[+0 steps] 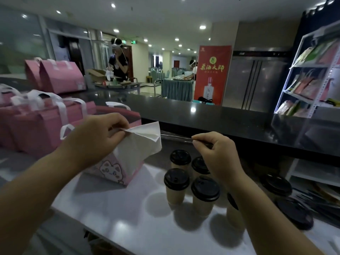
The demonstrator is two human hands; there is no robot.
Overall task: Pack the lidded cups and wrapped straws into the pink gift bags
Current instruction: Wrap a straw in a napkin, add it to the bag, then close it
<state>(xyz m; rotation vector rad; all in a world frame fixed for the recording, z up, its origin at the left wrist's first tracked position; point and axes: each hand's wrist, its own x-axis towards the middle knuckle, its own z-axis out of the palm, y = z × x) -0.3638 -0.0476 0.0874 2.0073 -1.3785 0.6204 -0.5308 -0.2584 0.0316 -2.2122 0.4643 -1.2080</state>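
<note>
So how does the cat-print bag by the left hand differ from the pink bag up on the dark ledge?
The cat-print bag sits on the white counter, its white-lined flap held open by the left hand; the ledge bag stands untouched on the dark ledge, top closed. Both are pink.

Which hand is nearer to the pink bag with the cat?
Left. The left hand grips the pink bag at its top; the right hand is apart to its right, above the lidded cups, pinching a wrapped straw.
</note>
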